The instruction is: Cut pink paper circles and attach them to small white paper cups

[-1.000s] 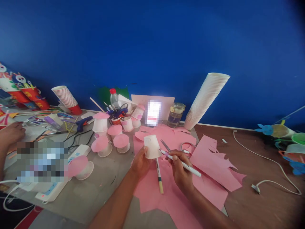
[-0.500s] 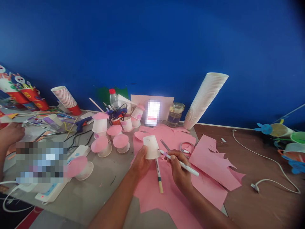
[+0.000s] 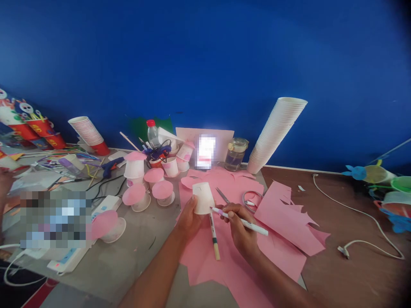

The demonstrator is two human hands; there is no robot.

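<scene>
My left hand (image 3: 189,216) grips a white paper cup (image 3: 203,199) that has a small dark mark near its top. In my right hand (image 3: 239,222) is a white marker (image 3: 253,226) with a purple band, its tip at the cup's lower right edge. Under both hands lie overlapping sheets of pink paper (image 3: 212,271) with jagged cut edges. Another marker (image 3: 214,244) with a beige end rests on the paper just below the cup. Scissors (image 3: 222,194) with open blades lie behind my right hand, partly beside a pink scrap.
Several cups with pink paper discs (image 3: 134,194) stand to the left, near a power strip (image 3: 80,252) and a glue gun (image 3: 112,166). At the back are a lit phone (image 3: 206,152), a glass jar (image 3: 236,154) and a tall cup stack (image 3: 279,132). A white cable (image 3: 362,214) lies right.
The marker tip in my right hand has shifted slightly left and down along the cup's edge. At far left, another person's hand has drawn back toward the frame's edge.
</scene>
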